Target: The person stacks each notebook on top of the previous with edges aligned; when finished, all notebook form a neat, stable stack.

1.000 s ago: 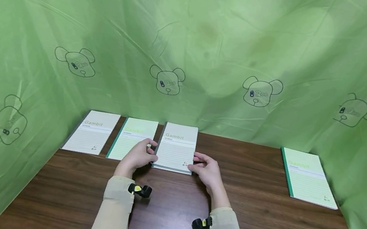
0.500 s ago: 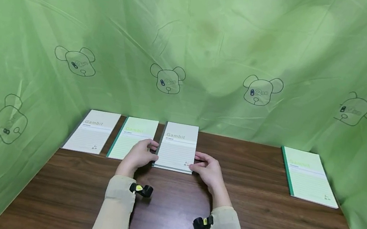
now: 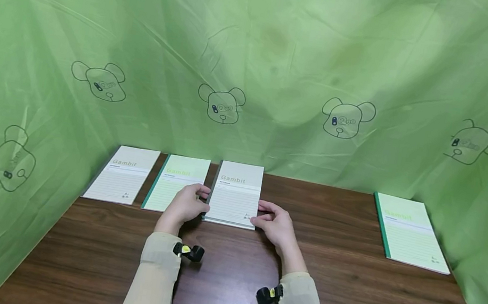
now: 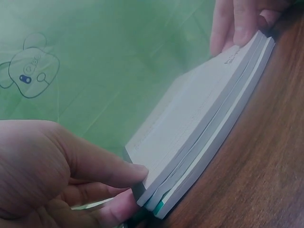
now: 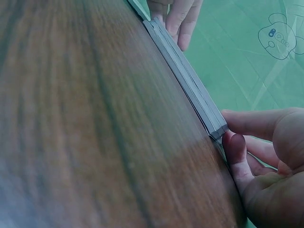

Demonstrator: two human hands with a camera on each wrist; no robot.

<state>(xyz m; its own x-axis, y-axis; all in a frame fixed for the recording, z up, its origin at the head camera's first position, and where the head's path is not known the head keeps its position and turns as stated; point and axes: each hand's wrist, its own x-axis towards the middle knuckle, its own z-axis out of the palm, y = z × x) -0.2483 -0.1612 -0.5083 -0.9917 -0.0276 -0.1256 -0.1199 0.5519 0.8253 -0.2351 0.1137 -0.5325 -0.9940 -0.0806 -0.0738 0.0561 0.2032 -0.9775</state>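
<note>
At the back middle of the table (image 3: 222, 283), here's the stack (image 3: 235, 196) of notebooks, lying flat, gripped from both sides! The left hand (image 3: 187, 204) pinches its near-left corner, one digit up at the top cover, others lower down the spine side. Across on the near-right corner, the right hand (image 3: 274, 225) pinches too, fingers bent in at the edge. Grey spine on top, a flash of green lower in the pile. Just left, a green-spined book (image 3: 176, 178), then a grey-spined one (image 3: 123, 175); well off to the right, another green-spined notebook (image 3: 410, 231), lying askew.
</note>
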